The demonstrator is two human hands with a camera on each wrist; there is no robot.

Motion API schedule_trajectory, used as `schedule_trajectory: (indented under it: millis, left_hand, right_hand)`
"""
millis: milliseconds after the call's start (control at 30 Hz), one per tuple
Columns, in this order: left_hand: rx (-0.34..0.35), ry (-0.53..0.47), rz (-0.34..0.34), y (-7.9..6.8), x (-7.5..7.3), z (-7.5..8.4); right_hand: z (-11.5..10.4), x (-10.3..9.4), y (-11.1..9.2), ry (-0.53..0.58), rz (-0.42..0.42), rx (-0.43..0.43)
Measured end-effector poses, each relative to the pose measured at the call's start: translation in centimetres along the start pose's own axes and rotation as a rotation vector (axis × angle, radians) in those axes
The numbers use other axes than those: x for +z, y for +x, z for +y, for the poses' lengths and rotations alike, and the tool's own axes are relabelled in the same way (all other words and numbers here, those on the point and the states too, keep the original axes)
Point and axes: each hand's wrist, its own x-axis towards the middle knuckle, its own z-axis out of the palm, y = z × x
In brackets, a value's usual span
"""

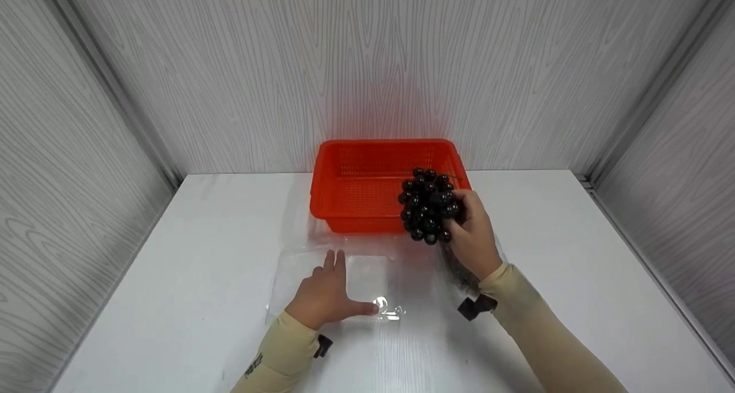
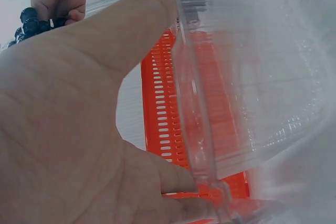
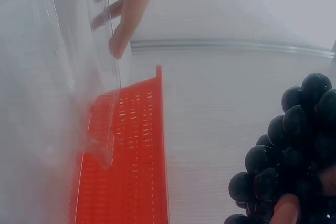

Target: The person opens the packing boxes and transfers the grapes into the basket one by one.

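My right hand grips a bunch of dark grapes, held up over the front right part of the red basket. In the right wrist view the grapes fill the lower right, with a fingertip pressed against them. A clear plastic container lies in front of the basket. My left hand spreads over its left part, thumb and fingers stretched out along the rim. The left wrist view shows the container wall beside that hand.
A clear thing with dark speckled patches lies under my right wrist, partly hidden. The basket stands near the grey wood-grain back wall. Side panels border the white table.
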Motion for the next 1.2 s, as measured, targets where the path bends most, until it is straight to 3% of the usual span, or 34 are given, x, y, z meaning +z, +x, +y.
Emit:
schedule_trajectory:
  millis: [267,600,1200]
  left_hand:
    - [0.005,0.001,0.003,0.0,-0.1,0.0]
    - [-0.011,-0.009,-0.006,0.2,-0.1,0.0]
    - [-0.032,0.031,0.016,-0.1,0.0,0.1]
  right_hand:
    - [0.2,-0.7,1.3,-0.139,-0.046,0.041]
    - [1.0,-1.0,3.2,-0.267,-0.066,0.035]
    - [2.2,-0.1,5.2,-0.302,-0.131,0.163]
